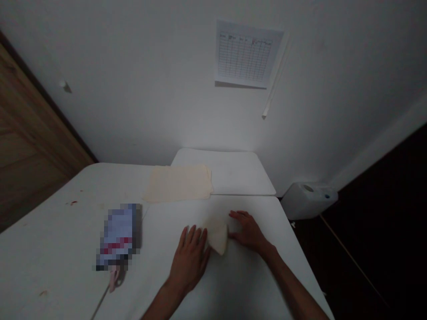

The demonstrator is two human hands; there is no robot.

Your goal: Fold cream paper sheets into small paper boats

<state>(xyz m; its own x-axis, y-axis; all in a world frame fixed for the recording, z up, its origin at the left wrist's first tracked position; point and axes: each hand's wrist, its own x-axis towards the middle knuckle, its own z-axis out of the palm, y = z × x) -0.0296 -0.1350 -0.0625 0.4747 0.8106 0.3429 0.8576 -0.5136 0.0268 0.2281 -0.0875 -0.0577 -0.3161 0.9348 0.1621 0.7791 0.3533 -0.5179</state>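
A small cream folded piece (218, 239), paper or cloth, lies on the white table (160, 284) between my hands. Its lower end narrows to a rounded point, and a crease crosses its middle. My left hand (189, 260) rests palm down just left of it, fingers stretched out and the fingertips at its left edge. On the other side is my right hand (248, 231), with thumb and fingers apart and curved toward the piece. The thumb tip comes close to the right edge; I cannot tell whether it touches.
Flat cream sheets (178, 183) lie at the back of the table. To the left is a blurred blue-and-red item (118, 231) with a pink strap (114, 279). A white plastic jug (308, 200) stands beyond the right edge. A printed chart (245, 58) hangs on the wall.
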